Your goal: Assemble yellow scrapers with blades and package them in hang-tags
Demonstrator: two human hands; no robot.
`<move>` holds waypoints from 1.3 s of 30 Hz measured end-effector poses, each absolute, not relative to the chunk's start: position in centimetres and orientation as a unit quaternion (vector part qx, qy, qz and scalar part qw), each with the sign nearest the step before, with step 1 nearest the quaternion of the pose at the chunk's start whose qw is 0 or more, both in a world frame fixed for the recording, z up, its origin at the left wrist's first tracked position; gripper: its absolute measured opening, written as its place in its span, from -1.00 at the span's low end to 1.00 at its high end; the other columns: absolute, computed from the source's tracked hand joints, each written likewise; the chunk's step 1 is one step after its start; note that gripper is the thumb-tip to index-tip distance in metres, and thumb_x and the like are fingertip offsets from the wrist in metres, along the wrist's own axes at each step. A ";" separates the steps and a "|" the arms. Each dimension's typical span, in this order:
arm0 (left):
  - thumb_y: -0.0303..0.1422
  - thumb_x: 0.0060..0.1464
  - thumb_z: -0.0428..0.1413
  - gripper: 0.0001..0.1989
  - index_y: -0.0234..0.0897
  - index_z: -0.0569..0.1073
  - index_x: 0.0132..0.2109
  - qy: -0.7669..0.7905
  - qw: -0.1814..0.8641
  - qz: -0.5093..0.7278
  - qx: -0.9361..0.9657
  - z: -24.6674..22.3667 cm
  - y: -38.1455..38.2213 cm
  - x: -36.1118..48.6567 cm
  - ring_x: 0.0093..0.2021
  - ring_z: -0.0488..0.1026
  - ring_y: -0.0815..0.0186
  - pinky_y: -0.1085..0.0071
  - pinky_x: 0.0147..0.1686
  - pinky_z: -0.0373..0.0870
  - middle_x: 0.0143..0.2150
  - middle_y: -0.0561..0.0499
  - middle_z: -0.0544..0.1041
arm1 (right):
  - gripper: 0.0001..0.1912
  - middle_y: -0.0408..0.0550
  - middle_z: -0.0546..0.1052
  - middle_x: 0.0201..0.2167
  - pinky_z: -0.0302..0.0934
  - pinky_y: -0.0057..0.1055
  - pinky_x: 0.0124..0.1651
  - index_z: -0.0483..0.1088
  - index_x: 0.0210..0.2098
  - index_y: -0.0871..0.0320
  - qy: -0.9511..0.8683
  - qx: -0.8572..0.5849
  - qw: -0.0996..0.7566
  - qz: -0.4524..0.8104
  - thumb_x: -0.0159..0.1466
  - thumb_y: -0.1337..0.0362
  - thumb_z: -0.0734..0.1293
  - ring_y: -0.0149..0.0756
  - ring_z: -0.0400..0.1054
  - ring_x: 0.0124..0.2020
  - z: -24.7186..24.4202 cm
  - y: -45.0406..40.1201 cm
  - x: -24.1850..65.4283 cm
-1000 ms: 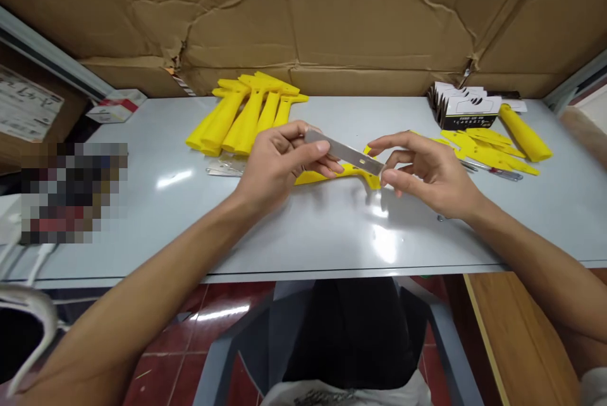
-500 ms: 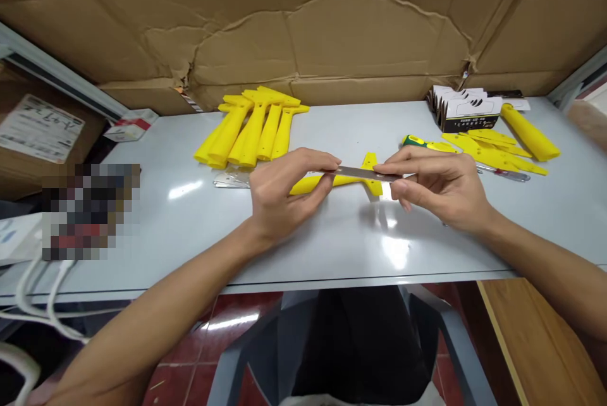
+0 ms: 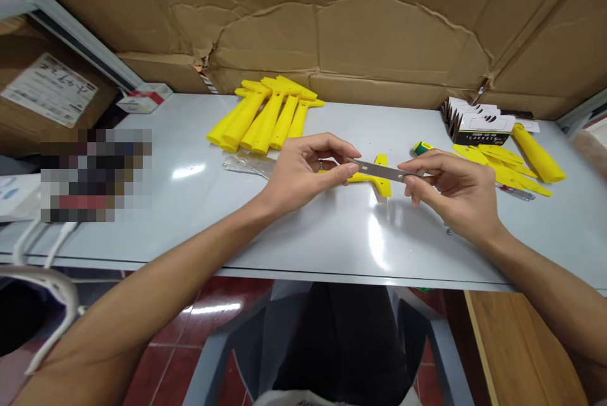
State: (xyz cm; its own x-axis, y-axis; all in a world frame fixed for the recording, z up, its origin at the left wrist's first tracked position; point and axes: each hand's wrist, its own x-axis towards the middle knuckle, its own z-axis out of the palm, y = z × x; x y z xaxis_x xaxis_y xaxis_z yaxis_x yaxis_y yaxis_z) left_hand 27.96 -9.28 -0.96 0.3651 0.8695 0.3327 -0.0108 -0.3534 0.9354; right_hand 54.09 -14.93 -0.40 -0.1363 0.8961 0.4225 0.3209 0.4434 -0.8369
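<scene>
Between my two hands spans a thin metal scraper blade (image 3: 380, 171) with small slots along it. My left hand (image 3: 315, 169) pinches its left end between thumb and fingertips. On the other end, my right hand (image 3: 448, 188) grips with thumb and fingers. Under and behind the blade, a yellow T-shaped scraper handle (image 3: 383, 186) lies on the table, partly hidden by my left hand. A clear plastic piece or bag (image 3: 249, 164) lies left of that hand. Behind my right hand shows the green and yellow end of a screwdriver handle (image 3: 421, 148).
Several yellow scraper handles (image 3: 265, 116) are stacked at the back of the grey table (image 3: 303, 241). To the right are folded black-and-white cards (image 3: 481, 123), flat yellow pieces (image 3: 512, 169) and a yellow tube-like handle (image 3: 538, 153). Cardboard (image 3: 265, 39) stands behind. A small screw (image 3: 448, 230) lies near my right wrist.
The blade has been turned so its slotted flat face shows more. Both hands still hold its ends, and the whole view has shifted slightly.
</scene>
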 end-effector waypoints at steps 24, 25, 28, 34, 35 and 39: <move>-0.29 0.53 0.06 -0.66 -0.26 0.49 0.32 0.368 -0.015 0.195 0.909 -2.7 -9.5 28.0 -0.10 0.62 0.14 0.28 -0.20 0.53 0.12 -0.20 0.60 | -0.33 -0.12 0.59 -0.17 0.52 -0.28 -0.29 0.41 0.22 0.00 -0.633 -0.490 0.395 0.451 0.19 0.21 0.66 -0.27 0.59 -0.32 -2.9 -11.5 56.8; -0.31 0.53 0.07 -0.67 -0.28 0.49 0.31 0.361 -0.013 0.212 0.908 -2.7 -9.6 28.0 -0.10 0.61 0.15 0.28 -0.19 0.54 0.10 -0.20 0.59 | -0.32 -0.09 0.60 -0.13 0.52 -0.28 -0.28 0.42 0.24 0.00 -0.639 -0.493 0.390 0.444 0.20 0.20 0.65 -0.26 0.60 -0.30 -2.8 -11.5 56.8; -0.34 0.52 0.07 -0.71 -0.32 0.51 0.25 0.327 -0.016 0.262 0.908 -3.0 -9.7 27.9 -0.10 0.58 0.18 0.27 -0.14 0.59 0.05 -0.19 0.57 | -0.32 -0.06 0.63 -0.12 0.50 -0.25 -0.25 0.44 0.23 0.02 -0.646 -0.499 0.376 0.440 0.18 0.17 0.67 -0.21 0.60 -0.26 -2.3 -11.9 56.6; -0.34 0.53 0.04 -0.73 -0.34 0.49 0.22 0.286 -0.045 0.297 0.910 -3.0 -9.9 27.9 -0.11 0.55 0.23 0.29 -0.14 0.61 0.02 -0.15 0.54 | -0.60 -0.11 0.62 -0.32 0.44 -0.19 -0.20 0.53 0.04 -0.02 -0.663 -0.519 0.349 0.413 0.29 0.06 0.60 -0.17 0.51 -0.28 -1.1 -12.7 55.7; -0.33 0.52 0.05 -0.72 -0.33 0.48 0.24 0.289 -0.049 0.291 0.911 -3.0 -9.9 27.9 -0.12 0.55 0.23 0.29 -0.15 0.60 0.03 -0.15 0.53 | -0.62 -0.11 0.62 -0.33 0.42 -0.19 -0.21 0.53 0.01 -0.01 -0.668 -0.518 0.347 0.407 0.29 0.06 0.60 -0.17 0.50 -0.29 -1.0 -12.8 55.7; -0.49 0.45 0.02 -0.53 -0.17 0.37 0.42 0.295 -0.103 0.245 0.918 -3.0 -10.2 27.9 -0.18 0.53 0.28 0.39 -0.27 0.52 0.06 -0.10 0.53 | -0.74 -0.15 0.59 -0.38 0.29 -0.24 -0.25 0.50 -0.17 0.04 -0.689 -0.516 0.338 0.382 0.31 0.10 0.58 -0.25 0.42 -0.36 -0.9 -12.8 55.6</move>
